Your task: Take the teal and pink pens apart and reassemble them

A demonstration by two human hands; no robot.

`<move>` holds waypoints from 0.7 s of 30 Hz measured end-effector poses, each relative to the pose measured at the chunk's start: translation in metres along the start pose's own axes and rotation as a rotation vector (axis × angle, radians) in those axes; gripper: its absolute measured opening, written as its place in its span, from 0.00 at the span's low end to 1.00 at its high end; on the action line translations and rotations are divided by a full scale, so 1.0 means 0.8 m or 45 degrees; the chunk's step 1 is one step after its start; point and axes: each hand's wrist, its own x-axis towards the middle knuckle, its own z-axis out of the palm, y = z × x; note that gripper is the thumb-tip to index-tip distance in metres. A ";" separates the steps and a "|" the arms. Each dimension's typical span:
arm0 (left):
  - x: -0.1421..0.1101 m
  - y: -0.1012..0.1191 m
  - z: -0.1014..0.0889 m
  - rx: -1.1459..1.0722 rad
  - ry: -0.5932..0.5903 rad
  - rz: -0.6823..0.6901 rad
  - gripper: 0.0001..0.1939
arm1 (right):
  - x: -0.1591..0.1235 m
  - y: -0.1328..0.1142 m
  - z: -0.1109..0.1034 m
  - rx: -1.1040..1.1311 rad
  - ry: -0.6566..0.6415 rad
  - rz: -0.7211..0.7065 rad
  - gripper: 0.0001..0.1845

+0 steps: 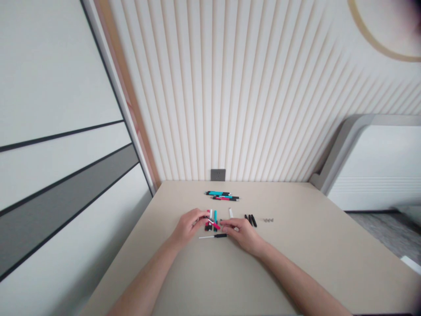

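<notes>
My left hand pinches a red pen barrel with a dark end, held at a slant over loose pen parts. Beneath it lie a teal pen barrel, a white piece and red and black parts. My right hand is just to the right, its thumb and fingers drawn together. By its fingertips shows a small grey piece; whether it is gripped I cannot tell. A thin white stick lies behind the right hand, partly hidden. In front of both hands rests a screwdriver with a black handle and thin shaft.
Several teal, red and black pens lie farther back on the beige table. Black grip sleeves and small grey cone tips sit to the right. The ribbed wall has a dark socket; a white panelled cabinet stands left.
</notes>
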 end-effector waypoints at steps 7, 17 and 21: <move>0.000 -0.003 0.003 -0.031 -0.007 -0.069 0.10 | 0.002 0.006 0.006 -0.005 0.015 -0.001 0.17; 0.003 -0.009 0.007 0.060 -0.079 -0.162 0.10 | 0.002 0.014 -0.008 -0.452 0.013 -0.239 0.17; 0.002 -0.011 0.007 0.081 -0.065 -0.182 0.10 | -0.004 -0.004 -0.043 -0.505 0.056 -0.226 0.18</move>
